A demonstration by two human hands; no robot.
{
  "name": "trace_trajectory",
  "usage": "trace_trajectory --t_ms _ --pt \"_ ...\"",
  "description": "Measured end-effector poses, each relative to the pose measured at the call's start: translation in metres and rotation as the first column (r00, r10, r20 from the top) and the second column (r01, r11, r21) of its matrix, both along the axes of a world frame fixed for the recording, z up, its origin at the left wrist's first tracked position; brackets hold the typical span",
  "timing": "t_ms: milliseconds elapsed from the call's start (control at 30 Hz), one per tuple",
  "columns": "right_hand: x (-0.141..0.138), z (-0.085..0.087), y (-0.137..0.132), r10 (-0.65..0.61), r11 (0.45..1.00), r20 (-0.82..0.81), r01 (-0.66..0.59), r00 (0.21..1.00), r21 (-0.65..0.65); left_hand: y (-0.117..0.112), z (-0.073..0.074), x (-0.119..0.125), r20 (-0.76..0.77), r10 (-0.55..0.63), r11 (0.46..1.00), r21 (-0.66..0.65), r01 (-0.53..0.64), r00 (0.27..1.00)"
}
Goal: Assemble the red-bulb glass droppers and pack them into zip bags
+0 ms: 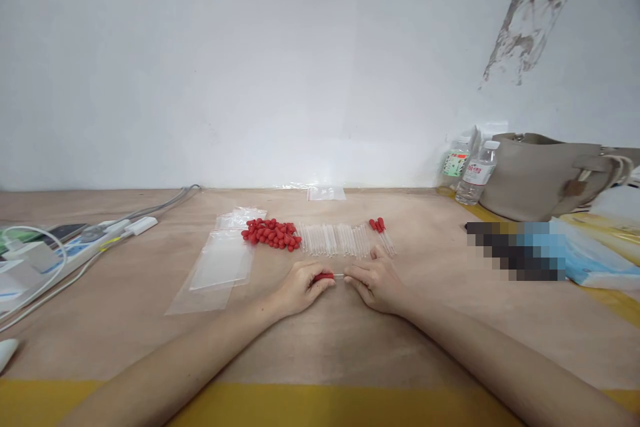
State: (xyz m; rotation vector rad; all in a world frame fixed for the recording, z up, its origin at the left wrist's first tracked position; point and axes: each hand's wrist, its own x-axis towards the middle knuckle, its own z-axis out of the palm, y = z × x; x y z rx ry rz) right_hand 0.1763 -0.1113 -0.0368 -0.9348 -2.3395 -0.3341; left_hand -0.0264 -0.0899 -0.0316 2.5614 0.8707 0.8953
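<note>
My left hand [301,288] pinches a red rubber bulb [324,276] low over the wooden table [320,340]. My right hand [374,280] pinches a thin clear tube [339,276] whose end meets the bulb. Both hands are closed and rest on the tabletop. Just behind them lies a row of several clear tubes [334,240]. A pile of several red bulbs [271,234] sits to the left of that row. A few tubes with red bulbs fitted [381,232] lie to the right of it.
Clear plastic bags [220,267] lie left of the bulbs, another small bag [326,193] near the wall. A power strip with cables [75,247] is at the far left. Two water bottles [475,173], a beige handbag [540,177] and blue packaging [585,257] stand at the right.
</note>
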Motion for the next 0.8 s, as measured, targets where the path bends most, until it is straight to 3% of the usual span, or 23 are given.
trace_trajectory --t_ms 467,600,700,800 --pt "-0.010 0.009 -0.005 -0.021 0.985 0.049 0.030 0.999 -0.171 0.006 0.005 -0.005 -0.072 -0.122 0.990 0.067 0.126 0.990" --pt "0.000 0.018 -0.007 -0.060 0.972 0.066 0.074 0.996 -0.224 0.008 0.002 -0.008 0.024 -0.040 0.994 0.102 0.037 0.999" --pt "0.021 0.027 0.006 -0.231 0.909 -0.043 0.199 0.972 -0.366 0.009 0.000 -0.009 0.054 0.032 0.997 0.071 -0.036 0.998" --pt "0.046 0.036 0.031 -0.535 0.743 -0.129 0.393 0.835 -0.541 0.010 -0.002 -0.009 0.027 0.027 0.999 0.037 -0.028 0.999"
